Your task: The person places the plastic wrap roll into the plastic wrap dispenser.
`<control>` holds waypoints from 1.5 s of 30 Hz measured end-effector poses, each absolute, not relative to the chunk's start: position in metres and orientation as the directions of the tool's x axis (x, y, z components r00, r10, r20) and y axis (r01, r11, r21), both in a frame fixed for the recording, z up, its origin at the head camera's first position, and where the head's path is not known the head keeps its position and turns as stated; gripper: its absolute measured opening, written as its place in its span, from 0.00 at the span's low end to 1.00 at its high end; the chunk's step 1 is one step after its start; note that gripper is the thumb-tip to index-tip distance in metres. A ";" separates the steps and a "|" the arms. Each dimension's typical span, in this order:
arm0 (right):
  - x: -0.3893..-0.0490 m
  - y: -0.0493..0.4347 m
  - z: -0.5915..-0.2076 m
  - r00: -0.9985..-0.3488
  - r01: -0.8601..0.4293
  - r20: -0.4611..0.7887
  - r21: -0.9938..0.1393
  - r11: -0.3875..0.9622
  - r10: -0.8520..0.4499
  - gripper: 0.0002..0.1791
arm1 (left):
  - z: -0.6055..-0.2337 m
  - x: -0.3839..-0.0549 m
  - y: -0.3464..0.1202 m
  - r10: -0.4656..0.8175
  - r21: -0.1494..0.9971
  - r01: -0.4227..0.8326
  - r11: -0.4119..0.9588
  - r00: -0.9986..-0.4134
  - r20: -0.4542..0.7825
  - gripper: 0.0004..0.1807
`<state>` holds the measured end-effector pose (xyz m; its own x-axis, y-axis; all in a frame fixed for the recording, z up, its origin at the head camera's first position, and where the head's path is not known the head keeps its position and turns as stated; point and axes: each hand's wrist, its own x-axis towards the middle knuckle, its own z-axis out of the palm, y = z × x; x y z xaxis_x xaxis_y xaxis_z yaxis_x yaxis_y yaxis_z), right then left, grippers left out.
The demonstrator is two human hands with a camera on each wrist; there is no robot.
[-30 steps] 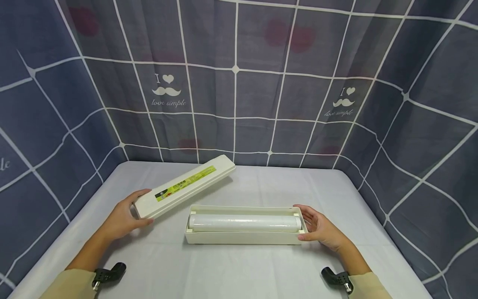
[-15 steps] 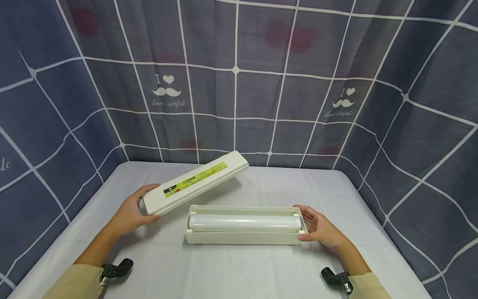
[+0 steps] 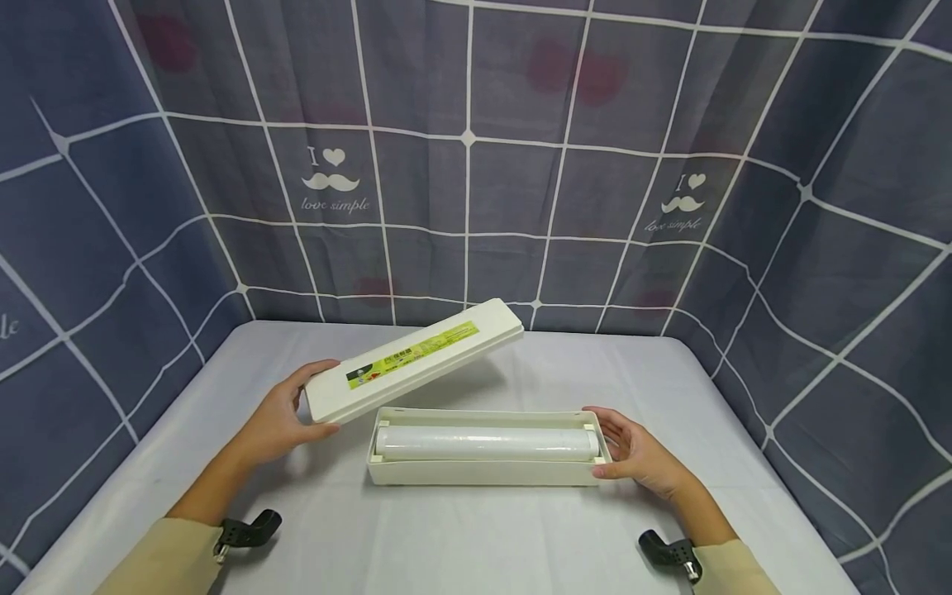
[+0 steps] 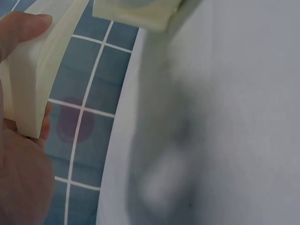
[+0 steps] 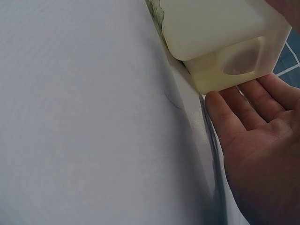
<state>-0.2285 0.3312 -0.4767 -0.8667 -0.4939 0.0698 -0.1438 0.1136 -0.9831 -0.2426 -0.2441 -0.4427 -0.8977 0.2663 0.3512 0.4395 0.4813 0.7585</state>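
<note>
My left hand [image 3: 277, 423] grips the left end of a long cream plastic lid [image 3: 446, 351] with a yellow-green label. The lid is tilted, its far end up and to the right, above and behind an open cream box [image 3: 483, 474]. Inside this box lies a shiny white cling film roll [image 3: 487, 444]. At the box's right end, my right hand [image 3: 645, 459] holds it, thumb at the front corner and fingers behind. The left wrist view shows the lid's end [image 4: 26, 89] between thumb and fingers. In the right wrist view, fingertips touch the box end [image 5: 220, 28].
A white cloth covers the table [image 3: 476, 537]. Dark checked curtains [image 3: 416, 182] stand around its back and sides. A black wrist mount [image 3: 249, 530] sits on the left sleeve, and another mount [image 3: 669, 555] on the right one.
My left hand has moved to the right with the lid, bringing it closer over the box. The right hand and the box have stayed in place.
</note>
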 end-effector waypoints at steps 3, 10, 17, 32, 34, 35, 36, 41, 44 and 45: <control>-0.229 0.331 -0.476 -0.866 -0.144 0.070 -0.983 0.113 -0.495 0.53 | -0.440 -0.244 -0.240 0.287 0.775 0.460 0.433 -0.886 0.365 0.51; -0.229 0.331 -0.477 -0.867 -0.142 0.068 -0.983 0.113 -0.494 0.54 | -0.435 -0.246 -0.229 0.326 0.796 0.476 0.375 -0.871 0.367 0.50; -0.230 0.330 -0.476 -0.875 -0.134 0.056 -0.983 0.129 -0.481 0.54 | -0.433 -0.247 -0.221 0.360 0.809 0.480 0.338 -0.861 0.360 0.50; -0.231 0.332 -0.477 -0.869 -0.151 0.070 -0.980 0.127 -0.491 0.52 | -0.424 -0.245 -0.206 0.419 0.828 0.470 0.306 -0.847 0.326 0.50; -0.231 0.332 -0.478 -0.867 -0.158 0.077 -0.980 0.125 -0.493 0.52 | -0.424 -0.244 -0.204 0.433 0.827 0.476 0.298 -0.840 0.327 0.50; -0.231 0.333 -0.478 -0.865 -0.160 0.079 -0.979 0.123 -0.495 0.52 | -0.424 -0.244 -0.203 0.439 0.826 0.479 0.297 -0.837 0.327 0.50; -0.231 0.333 -0.478 -0.866 -0.159 0.079 -0.980 0.122 -0.495 0.52 | -0.424 -0.244 -0.202 0.444 0.825 0.480 0.298 -0.835 0.325 0.50; -0.230 0.332 -0.478 -0.863 -0.155 0.078 -0.981 0.115 -0.499 0.53 | -0.424 -0.242 -0.198 0.465 0.823 0.483 0.299 -0.827 0.316 0.49; -0.230 0.332 -0.478 -0.864 -0.156 0.077 -0.981 0.119 -0.498 0.54 | -0.423 -0.241 -0.196 0.476 0.822 0.486 0.298 -0.822 0.313 0.49; -0.230 0.332 -0.478 -0.865 -0.156 0.076 -0.980 0.122 -0.496 0.54 | -0.423 -0.241 -0.196 0.480 0.821 0.487 0.297 -0.820 0.313 0.49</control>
<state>-0.2301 0.3325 -0.4782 -0.8648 -0.4964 0.0755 -0.1555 0.1218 -0.9803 -0.2408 -0.1955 -0.4226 -0.8196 0.4800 0.3128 0.4873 0.2969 0.8212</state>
